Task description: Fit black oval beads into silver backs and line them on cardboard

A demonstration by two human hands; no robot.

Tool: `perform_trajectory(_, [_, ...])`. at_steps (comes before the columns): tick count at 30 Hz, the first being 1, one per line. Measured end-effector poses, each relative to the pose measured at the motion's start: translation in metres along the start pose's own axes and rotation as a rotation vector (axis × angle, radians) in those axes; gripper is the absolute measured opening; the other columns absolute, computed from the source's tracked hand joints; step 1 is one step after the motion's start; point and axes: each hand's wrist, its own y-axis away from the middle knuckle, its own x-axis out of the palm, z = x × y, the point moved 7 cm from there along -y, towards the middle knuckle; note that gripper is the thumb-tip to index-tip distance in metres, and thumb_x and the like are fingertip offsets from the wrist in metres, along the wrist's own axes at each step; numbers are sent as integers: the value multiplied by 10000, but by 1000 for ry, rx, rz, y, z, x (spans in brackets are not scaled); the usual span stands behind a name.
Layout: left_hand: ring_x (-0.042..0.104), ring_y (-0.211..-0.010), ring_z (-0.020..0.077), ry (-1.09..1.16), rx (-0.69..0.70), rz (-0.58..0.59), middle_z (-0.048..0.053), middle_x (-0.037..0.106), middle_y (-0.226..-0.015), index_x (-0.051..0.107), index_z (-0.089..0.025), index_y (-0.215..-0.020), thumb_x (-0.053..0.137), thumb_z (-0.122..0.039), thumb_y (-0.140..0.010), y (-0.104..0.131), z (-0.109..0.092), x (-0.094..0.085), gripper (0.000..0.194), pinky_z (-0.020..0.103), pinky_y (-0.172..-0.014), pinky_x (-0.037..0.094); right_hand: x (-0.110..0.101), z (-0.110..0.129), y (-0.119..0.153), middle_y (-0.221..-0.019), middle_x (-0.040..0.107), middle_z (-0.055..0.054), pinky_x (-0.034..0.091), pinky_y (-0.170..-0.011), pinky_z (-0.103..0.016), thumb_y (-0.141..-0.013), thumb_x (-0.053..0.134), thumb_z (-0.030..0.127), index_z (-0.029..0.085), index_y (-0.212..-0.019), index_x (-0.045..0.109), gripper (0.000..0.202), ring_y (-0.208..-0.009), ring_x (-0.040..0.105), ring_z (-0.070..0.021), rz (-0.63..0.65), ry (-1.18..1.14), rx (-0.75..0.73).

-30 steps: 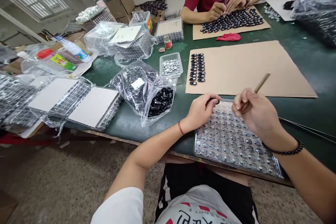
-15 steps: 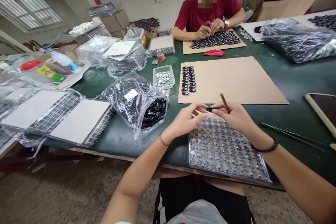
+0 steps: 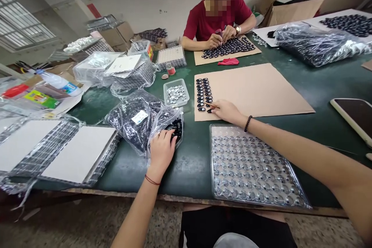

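My left hand point(image 3: 162, 145) is at the mouth of a clear plastic bag point(image 3: 132, 122) of small glossy black oval pieces point(image 3: 176, 126). Its fingers are bent down among the pieces, and whatever the tips pinch is hidden. My right hand point(image 3: 228, 112) is closed round a thin brown stick point(image 3: 212, 105), its fingertips at a black oval piece point(image 3: 209, 111) at the near end of two rows on a cardboard sheet point(image 3: 255, 89). The pieces in those rows carry pale spots. Near me lies a clear tray of round domes point(image 3: 255, 166), under my right forearm.
A plastic tub of small silvery discs point(image 3: 176, 93) stands left of the cardboard. Beyond, a person in a red shirt point(image 3: 216, 23) handles black pieces on another sheet. A phone point(image 3: 353, 118) lies at right; packed, card-topped trays point(image 3: 78, 153) lie at left.
My hands were together above the domed tray with a black piece between them. The left has moved to the bag, the right forward to the cardboard rows. The view has shifted slightly.
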Motion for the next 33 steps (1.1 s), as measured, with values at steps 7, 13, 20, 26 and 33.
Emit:
perform_trajectory(7, [514,-788,227,1,27,10,69,609,-834,606,-184,-843,391,-326,-880,-2,-1,0,260,336,-674,315,-1,8,5,-918,614,-70,369,-679,-259,-853,458,253,169,-908,633,202,-815,543,-171,-20,184,-67])
perform_trajectory(13, [541,-749,204,44,60,-12,61,611,-778,596,-177,-819,372,-302,-891,-1,-3,0,266,315,-658,318,2,4,2,-882,616,-82,346,-633,-264,-867,439,281,157,-882,642,239,-770,538,-171,-41,213,-37])
perform_trajectory(20, [590,-721,180,158,0,-127,63,661,-864,594,-188,-909,371,-317,-892,2,8,-3,258,266,-636,354,-28,16,12,-828,622,-63,344,-630,-250,-878,434,296,153,-832,623,241,-746,529,-149,-136,128,-53])
perform_trajectory(26, [508,-541,150,305,-206,-192,8,586,-608,616,-210,-865,480,-349,-835,-3,24,-16,197,255,-551,306,-75,15,73,-565,514,11,285,-478,-220,-888,404,403,153,-666,545,363,-491,414,-84,-243,-203,-100])
perform_trajectory(33, [296,-406,51,1887,-691,119,-68,334,-479,566,-163,-768,569,-280,-787,-19,-32,6,119,151,-378,268,-97,-20,116,-539,513,17,338,-470,-205,-866,436,434,136,-783,609,354,-471,441,-78,-339,-383,-14])
